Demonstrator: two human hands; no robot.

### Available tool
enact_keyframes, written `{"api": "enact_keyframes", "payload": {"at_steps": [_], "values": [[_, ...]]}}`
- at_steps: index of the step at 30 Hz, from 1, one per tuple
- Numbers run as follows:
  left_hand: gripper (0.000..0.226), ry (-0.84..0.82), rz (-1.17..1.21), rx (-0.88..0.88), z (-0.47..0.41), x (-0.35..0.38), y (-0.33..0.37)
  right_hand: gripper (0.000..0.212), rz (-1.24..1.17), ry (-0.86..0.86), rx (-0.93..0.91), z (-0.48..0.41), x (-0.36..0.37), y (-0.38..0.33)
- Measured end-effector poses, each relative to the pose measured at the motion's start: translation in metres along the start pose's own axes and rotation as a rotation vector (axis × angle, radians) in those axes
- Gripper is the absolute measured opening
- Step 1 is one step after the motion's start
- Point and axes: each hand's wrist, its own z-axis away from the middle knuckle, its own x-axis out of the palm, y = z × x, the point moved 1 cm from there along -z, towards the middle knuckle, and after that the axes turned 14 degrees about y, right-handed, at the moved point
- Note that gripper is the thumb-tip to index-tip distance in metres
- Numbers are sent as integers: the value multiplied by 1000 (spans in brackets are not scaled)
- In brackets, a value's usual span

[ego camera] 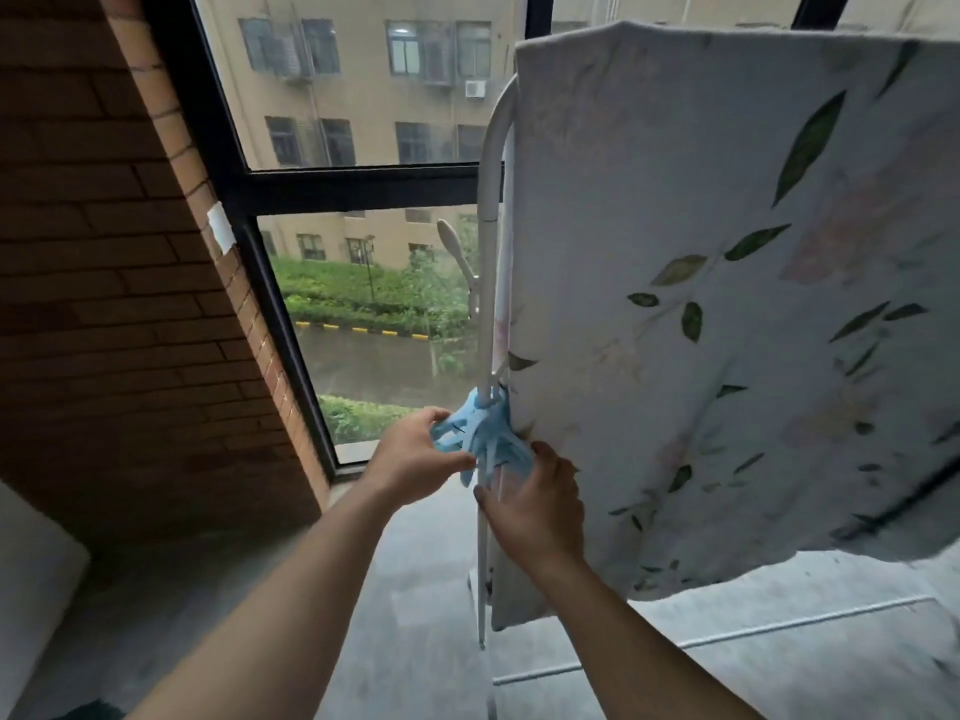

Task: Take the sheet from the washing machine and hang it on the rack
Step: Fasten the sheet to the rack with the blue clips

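The sheet [727, 304], white with a green leaf print, hangs over the top bar of the white rack [488, 252] and fills the right half of the frame; its lower edge hangs free above the floor [415, 589]. The rack's upright pole runs down the centre of the frame, just beside the sheet's left edge. A bunch of blue pegs [480, 433] sits on this pole, below the frame's centre. The left hand [415, 459] pinches the left side of the bunch between thumb and fingertips. The right hand [535, 506] is seen from the back, just below the bunch and against the sheet's edge; its fingers curl out of sight, so whether they grasp anything cannot be determined. The floor is grey and smooth, and the rack's lower white bars cross it at lower right. A brick wall [104, 252] occupies the left of the frame, with a small white tag [221, 228] on its corner. A black-framed window [363, 189] fills the upper centre and shows a beige building [363, 70], a green hedge [363, 293] and a wet road [389, 366]. A white object [31, 563] stands at lower left, cut off by the frame edge.
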Motion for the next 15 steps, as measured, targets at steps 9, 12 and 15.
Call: {"api": "enact_keyframes", "payload": {"at_steps": [9,12,15], "values": [[55,-21,-104,110,5,7,0,102,46,-49,55,-5,5,-4],[74,-7,-135,124,7,10,-4,100,39,-47,72,-6,8,-5],[83,60,-119,79,8,12,-8,98,39,-50,73,-5,7,-3]]}}
